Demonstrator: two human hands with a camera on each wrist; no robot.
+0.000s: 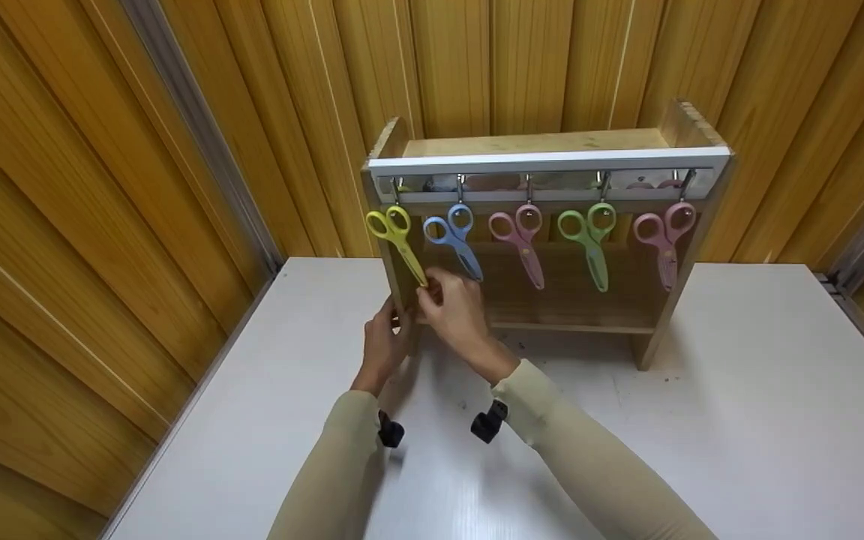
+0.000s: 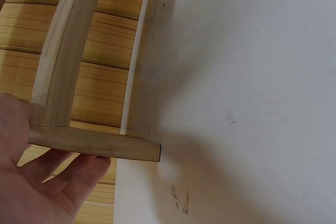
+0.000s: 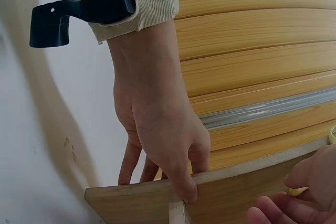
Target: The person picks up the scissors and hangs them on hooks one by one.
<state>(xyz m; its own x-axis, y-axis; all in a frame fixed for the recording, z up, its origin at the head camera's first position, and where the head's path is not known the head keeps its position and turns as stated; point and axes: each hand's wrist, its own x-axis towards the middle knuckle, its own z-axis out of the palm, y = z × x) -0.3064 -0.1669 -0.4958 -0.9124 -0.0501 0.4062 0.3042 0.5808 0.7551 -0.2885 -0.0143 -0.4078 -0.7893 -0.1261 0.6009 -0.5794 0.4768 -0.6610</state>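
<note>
Yellow scissors [image 1: 409, 257] hang by a handle ring from the leftmost hook of a small wooden rack [image 1: 574, 328]. My right hand [image 1: 458, 309] pinches their blade tip between thumb and fingers; in the right wrist view, a yellow bit [image 3: 297, 191] shows between those fingertips. Low on the rack's left side panel [image 2: 100, 144], my left hand [image 1: 385, 346] grips the wood, with the thumb on the inner face and the fingers outside. Blue scissors [image 1: 460, 247] hang just right of the yellow pair, close above my right hand.
Pink scissors [image 1: 526, 253], green scissors [image 1: 595, 251] and another pink pair [image 1: 667, 251] hang farther right along the white rail [image 1: 552, 160]. The rack stands on a white table [image 1: 769, 420], before wood-patterned walls [image 1: 522, 67]. Each wrist carries a black camera mount [image 1: 489, 421].
</note>
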